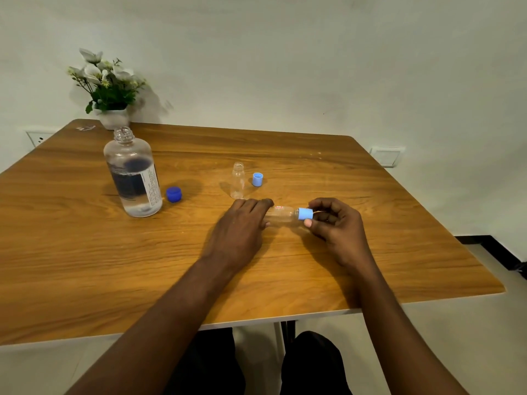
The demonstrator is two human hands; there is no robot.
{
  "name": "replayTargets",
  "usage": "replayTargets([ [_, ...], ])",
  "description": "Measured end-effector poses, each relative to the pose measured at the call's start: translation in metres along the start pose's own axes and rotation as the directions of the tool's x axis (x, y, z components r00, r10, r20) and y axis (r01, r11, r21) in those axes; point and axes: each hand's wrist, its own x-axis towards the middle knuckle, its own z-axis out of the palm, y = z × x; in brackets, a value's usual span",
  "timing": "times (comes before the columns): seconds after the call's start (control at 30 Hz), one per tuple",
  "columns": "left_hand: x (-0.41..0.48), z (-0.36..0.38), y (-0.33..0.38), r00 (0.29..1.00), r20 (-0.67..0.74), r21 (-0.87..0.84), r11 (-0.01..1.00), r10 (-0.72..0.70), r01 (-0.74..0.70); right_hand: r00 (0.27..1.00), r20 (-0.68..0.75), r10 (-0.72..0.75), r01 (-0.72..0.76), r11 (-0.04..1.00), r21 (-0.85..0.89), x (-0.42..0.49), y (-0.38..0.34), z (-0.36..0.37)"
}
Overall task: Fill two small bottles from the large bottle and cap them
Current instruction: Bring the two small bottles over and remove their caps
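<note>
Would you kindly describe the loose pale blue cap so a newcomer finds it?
On the wooden table, find the small clear bottle standing upright. The pale blue plastic cap sits right of it, open end up, lighter than the dark blue cap beside the large clear bottle.

Only arms, hands and legs are in shot. Left forearm (pixel 171 309) is bare and uncovered along its whole visible length, from the frame bottom up to the wrist. Right forearm (pixel 399 323) is the same, bare to the wrist. Left hand (pixel 242 223) is bare, with knuckle ridges faintly visible. Right hand (pixel 336 223) is bare, and its thumbnail (pixel 308 222) is short and trimmed close to the tip. Lower body is in dark trousers (pixel 313 363), black or near black, plain, showing as two separate legs at the bottom of the frame. The cloth is matte with soft folds and a slight sheen on the right leg. Fabric type is too dark to tell.
</note>
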Motion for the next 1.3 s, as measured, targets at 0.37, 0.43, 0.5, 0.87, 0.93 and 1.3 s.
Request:
replayTargets([
  [0.37, 0.000, -0.003, 0.002, 0.995, 0.048, 0.031, 0.996, 0.085, -0.086, 0.989, -0.010, -0.145, 0.140, 0.968, -0.209, -0.008, -0.002, -0.003],
  [0.43, 0.000, -0.004, 0.002, 0.995, 0.061, 0.027, 0.996, 0.083, -0.085, 0.994, -0.041, -0.098, 0.092, 0.985, -0.145, -0.008, -0.003, -0.001],
  [0.5, 0.000, -0.005, 0.003, 0.996, 0.060, 0.002, 0.997, 0.073, -0.073, 0.996, -0.062, -0.057, 0.051, 0.994, -0.097, -0.007, -0.003, 0.001],
  [0.87, 0.016, 0.003, 0.022, 0.973, 0.024, -0.327, 0.918, -0.229, 0.224, 0.941, -0.338, 0.008, -0.108, 0.954, -0.278, 0.046, 0.016, 0.004],
  [0.93, 0.020, 0.006, 0.025, 0.970, 0.036, -0.332, 0.912, -0.242, 0.240, 0.936, -0.351, 0.025, -0.142, 0.939, -0.313, 0.052, 0.022, 0.005],
  [1.3, 0.023, 0.010, 0.021, 0.968, 0.069, -0.272, 0.929, -0.243, 0.252, 0.943, -0.324, 0.078, -0.228, 0.861, -0.456, 0.061, 0.029, 0.010],
])
